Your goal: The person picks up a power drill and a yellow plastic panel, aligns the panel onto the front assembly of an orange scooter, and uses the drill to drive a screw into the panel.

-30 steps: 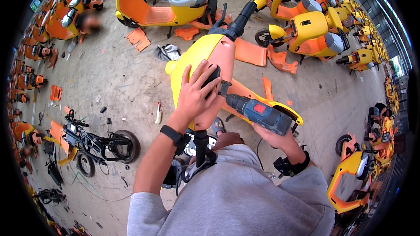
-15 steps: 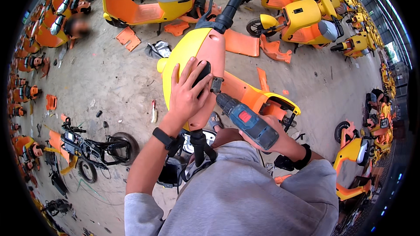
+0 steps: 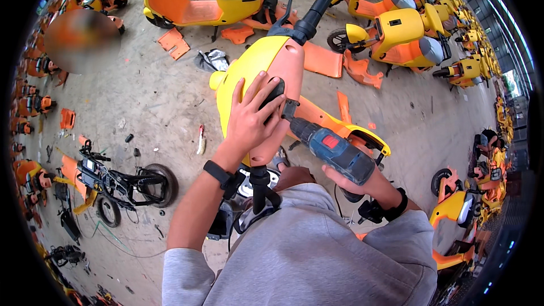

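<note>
In front of me stands a yellow and orange scooter [image 3: 243, 79], its handlebar grip [image 3: 313, 18] pointing up and to the right. My left hand [image 3: 255, 116] lies with spread fingers on the orange front panel, over a dark oval display [image 3: 274, 93]. My right hand [image 3: 354, 180] is wrapped round a blue and black cordless drill [image 3: 337, 150]. The drill's nose points up and left at a small dark metal bracket [image 3: 290, 109] beside the display. Whether a bit touches the bracket is too small to tell.
A stripped black scooter frame [image 3: 127, 184] lies on the floor at left. Loose orange panels [image 3: 323, 59] lie beyond the scooter. Yellow scooters [image 3: 391, 37] stand in rows at the back and right. A white and red tool [image 3: 201, 139] lies on the concrete.
The scooter and both hands appear shifted slightly right in view. My right hand still holds the drill, its nose still at the bracket. My left hand stays on the panel.
</note>
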`<act>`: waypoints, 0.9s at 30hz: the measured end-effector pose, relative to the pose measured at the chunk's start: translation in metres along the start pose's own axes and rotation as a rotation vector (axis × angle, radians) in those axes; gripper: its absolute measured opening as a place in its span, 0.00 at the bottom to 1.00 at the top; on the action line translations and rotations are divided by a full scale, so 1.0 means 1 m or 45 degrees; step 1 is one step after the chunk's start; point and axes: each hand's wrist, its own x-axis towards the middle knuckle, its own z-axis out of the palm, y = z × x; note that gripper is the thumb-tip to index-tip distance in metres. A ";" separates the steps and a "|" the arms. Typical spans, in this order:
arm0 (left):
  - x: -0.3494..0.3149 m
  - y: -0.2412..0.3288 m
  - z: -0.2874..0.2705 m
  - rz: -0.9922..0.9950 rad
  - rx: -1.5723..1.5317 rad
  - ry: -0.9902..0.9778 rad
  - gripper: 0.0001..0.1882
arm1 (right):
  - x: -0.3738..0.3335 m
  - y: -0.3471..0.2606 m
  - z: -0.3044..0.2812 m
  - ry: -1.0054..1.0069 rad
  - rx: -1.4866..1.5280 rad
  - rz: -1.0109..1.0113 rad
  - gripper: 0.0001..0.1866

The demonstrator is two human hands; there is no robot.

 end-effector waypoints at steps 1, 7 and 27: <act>0.000 0.000 0.000 0.000 -0.002 0.001 0.17 | 0.000 0.000 0.000 0.014 -0.002 -0.016 0.09; 0.000 0.000 -0.001 0.000 0.009 -0.002 0.17 | 0.002 -0.001 -0.004 0.008 -0.006 -0.002 0.10; -0.001 0.001 -0.001 -0.001 0.014 -0.004 0.17 | 0.001 0.001 -0.010 -0.033 0.102 0.101 0.09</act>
